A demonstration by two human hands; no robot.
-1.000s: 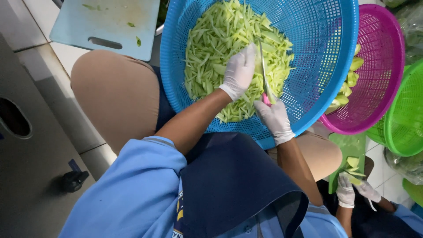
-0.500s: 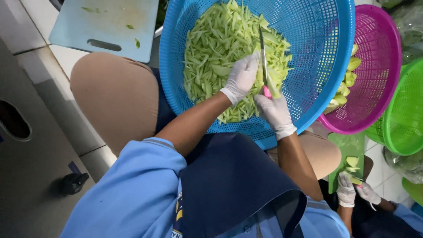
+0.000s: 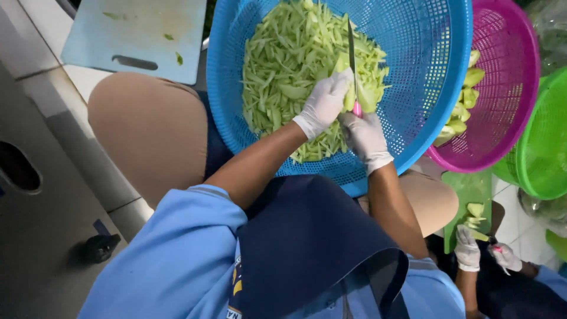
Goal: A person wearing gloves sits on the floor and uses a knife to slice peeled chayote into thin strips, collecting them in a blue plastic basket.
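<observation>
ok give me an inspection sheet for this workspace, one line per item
surface: blue basket rests on the person's lap, no table under it
job's things: green fruit piece over a heap of green shreds; knife with pink handle, blade pointing up
clutter: light blue cutting board with green scraps; magenta basket holding fruit chunks; green basket
grippers: left hand gloved, gripping the fruit piece; right hand gloved, gripping the knife
cables: nothing seen
surroundings: a co-worker's gloved hands cutting at a green board, lower right
</observation>
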